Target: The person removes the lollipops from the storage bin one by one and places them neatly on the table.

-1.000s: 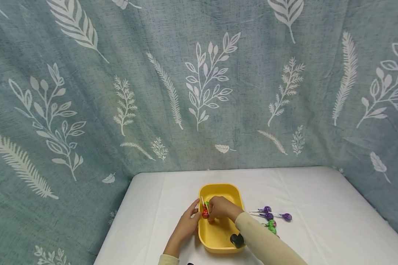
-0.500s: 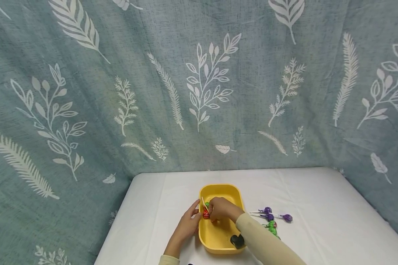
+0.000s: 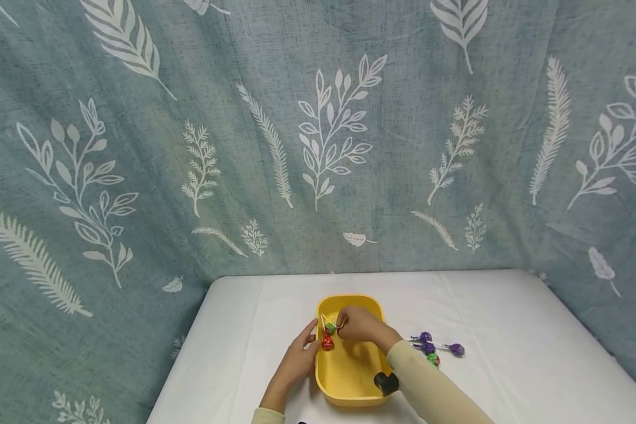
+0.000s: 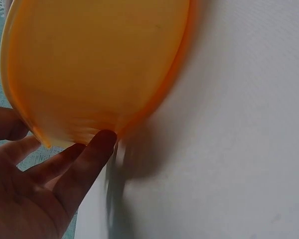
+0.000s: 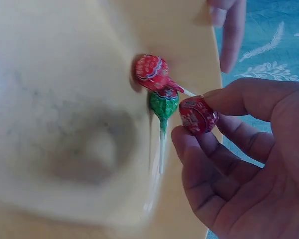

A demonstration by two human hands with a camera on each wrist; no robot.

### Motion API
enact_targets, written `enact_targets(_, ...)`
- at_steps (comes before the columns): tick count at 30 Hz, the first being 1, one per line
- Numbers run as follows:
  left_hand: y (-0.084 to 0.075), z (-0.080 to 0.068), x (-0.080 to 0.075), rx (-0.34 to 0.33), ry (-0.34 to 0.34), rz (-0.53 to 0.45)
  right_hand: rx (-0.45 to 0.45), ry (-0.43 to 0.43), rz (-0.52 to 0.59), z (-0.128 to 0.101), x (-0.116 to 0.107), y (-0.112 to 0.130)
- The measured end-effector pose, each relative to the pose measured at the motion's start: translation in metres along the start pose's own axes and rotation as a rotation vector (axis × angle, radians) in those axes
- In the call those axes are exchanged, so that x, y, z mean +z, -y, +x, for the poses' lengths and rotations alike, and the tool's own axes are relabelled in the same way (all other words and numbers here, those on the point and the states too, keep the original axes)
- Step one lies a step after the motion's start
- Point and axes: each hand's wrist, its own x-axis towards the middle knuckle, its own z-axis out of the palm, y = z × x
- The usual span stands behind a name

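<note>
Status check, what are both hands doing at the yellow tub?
Left hand flat against yellow plastic tub. Right hand pinches red wrapped lollipop over it. Red and green lollipops already inside; nothing blocking.

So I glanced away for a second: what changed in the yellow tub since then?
The right hand shifted slightly toward the tub's far end, still pinching a red lollipop. The left hand stayed against the yellow tub; the purple lollipops beside it stayed put.

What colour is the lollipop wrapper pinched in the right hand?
Red with small white print, clearest in the right wrist view: the lollipop sits between the right hand fingertips.
</note>
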Motion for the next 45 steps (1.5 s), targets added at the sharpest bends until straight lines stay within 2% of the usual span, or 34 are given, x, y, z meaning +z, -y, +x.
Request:
enact_targets(9, -0.001, 0.000, 0.001, 0.002, -0.006, 0.022, -0.093, -0.070, 0.021, -0.004, -0.012, -0.003)
enact_targets(18, 0.002, 0.001, 0.002, -0.003, -0.017, 0.030, -0.155, -0.124, 0.144, -0.011, -0.017, -0.009)
enact_targets(25, 0.003, 0.003, 0.002, -0.003, -0.022, 0.041, -0.132, -0.172, 0.201, -0.023, -0.020, -0.014)
enact_targets(36, 0.004, 0.002, 0.002, -0.006, -0.013, 0.033, -0.113, -0.173, 0.272, -0.040, -0.027, -0.023)
enact_targets(45, 0.005, 0.003, 0.003, -0.025, -0.016, 0.034, -0.084, -0.241, 0.272, -0.050, -0.027, -0.035)
